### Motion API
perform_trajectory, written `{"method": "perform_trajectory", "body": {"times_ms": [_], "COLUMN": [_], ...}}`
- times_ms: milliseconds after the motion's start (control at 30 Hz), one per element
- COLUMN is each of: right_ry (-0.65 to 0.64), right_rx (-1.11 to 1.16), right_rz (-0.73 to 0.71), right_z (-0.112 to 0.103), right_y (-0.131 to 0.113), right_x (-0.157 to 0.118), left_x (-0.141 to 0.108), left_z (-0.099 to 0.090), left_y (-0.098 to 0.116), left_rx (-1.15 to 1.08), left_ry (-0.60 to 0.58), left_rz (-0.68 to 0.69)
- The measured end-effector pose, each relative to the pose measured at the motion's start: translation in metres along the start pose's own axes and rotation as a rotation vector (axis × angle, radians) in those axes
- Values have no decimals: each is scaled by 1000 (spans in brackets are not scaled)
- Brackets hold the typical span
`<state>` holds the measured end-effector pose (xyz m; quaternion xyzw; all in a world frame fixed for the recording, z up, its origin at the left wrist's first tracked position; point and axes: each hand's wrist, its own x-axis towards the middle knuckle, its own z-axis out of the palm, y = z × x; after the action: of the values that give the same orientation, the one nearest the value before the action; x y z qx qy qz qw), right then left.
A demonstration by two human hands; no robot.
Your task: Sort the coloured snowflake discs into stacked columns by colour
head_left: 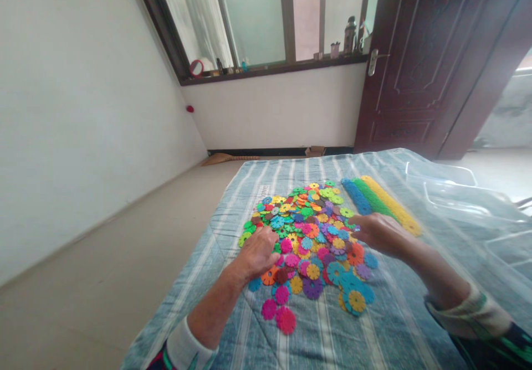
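A spread-out heap of colourful notched plastic discs [313, 271] lies on the striped bedspread [399, 325]. My left hand [258, 251] rests at the heap's left side with its fingers curled down among the discs. Whatever those fingers hold, if anything, is hidden beneath them. At the heap's right edge, my right hand [376, 230] reaches in with fingers pressed together; a small bluish-purple bit shows by the fingertips, too small to name. Beyond the right hand lie three long rows of discs: a blue row [355, 195], a green row [374, 199] and a yellow row [390, 205].
Clear plastic boxes [465, 201] stand on the right side of the bedspread. A white printed label [264, 191] lies by the heap's far left. Ahead are a window sill [274, 72] with small items and a dark red door [411, 93].
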<state>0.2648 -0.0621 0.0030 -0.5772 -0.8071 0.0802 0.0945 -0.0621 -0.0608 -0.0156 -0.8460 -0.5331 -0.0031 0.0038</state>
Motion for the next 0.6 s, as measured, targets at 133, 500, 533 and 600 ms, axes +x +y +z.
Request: {"method": "perform_trajectory", "body": {"times_ms": [133,500,533,600], "right_ry": [3,-3,-4,-10], "right_rx": [-14,-18,-22,-30], "right_rz": [-9,2,2,-5], "right_z": [1,-1,-2,-2], "right_y": [1,-3,-4,-4], "right_x": [1,-1,0,0], "left_x": [0,2,2,3], "left_z": [-2,-25,-26,-28], "left_y": [1,21,18,11], "left_rx": [58,153,150,153], "left_ry": [-67,-170,-166,-154], "left_rz": [-14,-82,-93,-117]}}
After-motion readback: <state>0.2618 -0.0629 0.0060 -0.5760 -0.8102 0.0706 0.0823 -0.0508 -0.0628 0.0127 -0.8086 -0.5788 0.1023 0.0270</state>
